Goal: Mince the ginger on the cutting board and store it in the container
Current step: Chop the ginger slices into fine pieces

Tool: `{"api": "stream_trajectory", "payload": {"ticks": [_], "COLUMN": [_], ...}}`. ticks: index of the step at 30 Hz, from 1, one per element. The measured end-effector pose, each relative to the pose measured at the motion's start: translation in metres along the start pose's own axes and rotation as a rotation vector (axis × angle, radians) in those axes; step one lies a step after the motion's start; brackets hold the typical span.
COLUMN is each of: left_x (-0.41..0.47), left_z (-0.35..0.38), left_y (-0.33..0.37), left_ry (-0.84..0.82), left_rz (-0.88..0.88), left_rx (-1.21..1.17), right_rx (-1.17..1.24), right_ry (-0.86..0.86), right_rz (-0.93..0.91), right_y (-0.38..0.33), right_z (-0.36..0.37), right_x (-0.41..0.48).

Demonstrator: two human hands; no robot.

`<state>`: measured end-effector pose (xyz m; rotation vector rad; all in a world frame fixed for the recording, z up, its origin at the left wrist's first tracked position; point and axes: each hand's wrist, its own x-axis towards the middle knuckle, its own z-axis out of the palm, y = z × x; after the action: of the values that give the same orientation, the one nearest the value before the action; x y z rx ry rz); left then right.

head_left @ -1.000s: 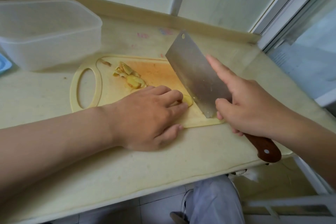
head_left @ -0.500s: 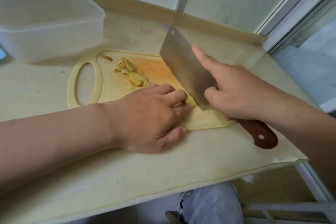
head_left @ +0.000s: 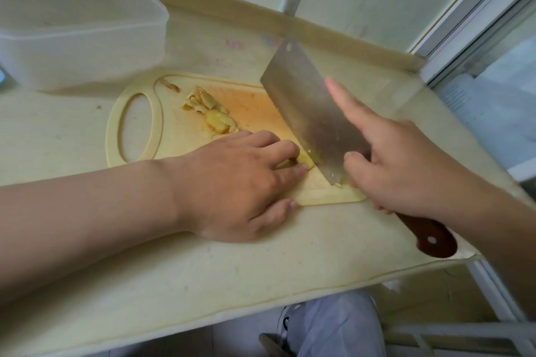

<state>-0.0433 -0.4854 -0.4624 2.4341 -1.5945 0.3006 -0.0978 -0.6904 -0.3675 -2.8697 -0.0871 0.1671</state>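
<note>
A pale yellow bench (head_left: 203, 269) is running along a light wall, with a window frame (head_left: 464, 23) at the far right. Faint pink and blue marks (head_left: 235, 44) are showing on the bench beyond the board, too smudged to read. At the far left a cloudy plastic container (head_left: 78, 38) is standing open-topped on the bench, well apart from the work; its contents cannot be made out. A cream cutting board (head_left: 179, 136) with an oval handle hole is lying near the middle, stained orange, and ginger slices (head_left: 211, 113) are lying in a loose heap on it. The left hand (head_left: 240, 182) is curling its fingers over a ginger piece (head_left: 306, 159) at the board's near right part, its grip pinning the piece down. The right hand (head_left: 406, 165) is holding a cleaver (head_left: 313, 113), its grip closed on the brown handle with the forefinger stretched along the blade. The blade's edge is meeting the board just beside the left fingertips, with ginger bits clinging to it.
</note>
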Motion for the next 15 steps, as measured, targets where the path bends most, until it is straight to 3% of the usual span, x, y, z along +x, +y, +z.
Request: {"api": "stream_trajectory", "payload": {"ticks": [5,11,15], "left_x": [0.0,-0.001,-0.001], "left_z": [-0.001,-0.001,-0.001], "left_y": [0.0,0.001,0.0], "left_ry": [-0.001,0.003,0.008], "left_rz": [0.003,0.0,0.0], "left_rx": [-0.005,-0.003,0.001], "right_rx": [0.019,0.132,0.082], "right_ry": [0.0,0.189,0.11], "right_rz": [-0.034,-0.001,0.013], "right_y": [-0.014,0.002,0.004], "right_z": [-0.002,0.018,0.01], "right_x": [0.035,0.005,-0.01]}}
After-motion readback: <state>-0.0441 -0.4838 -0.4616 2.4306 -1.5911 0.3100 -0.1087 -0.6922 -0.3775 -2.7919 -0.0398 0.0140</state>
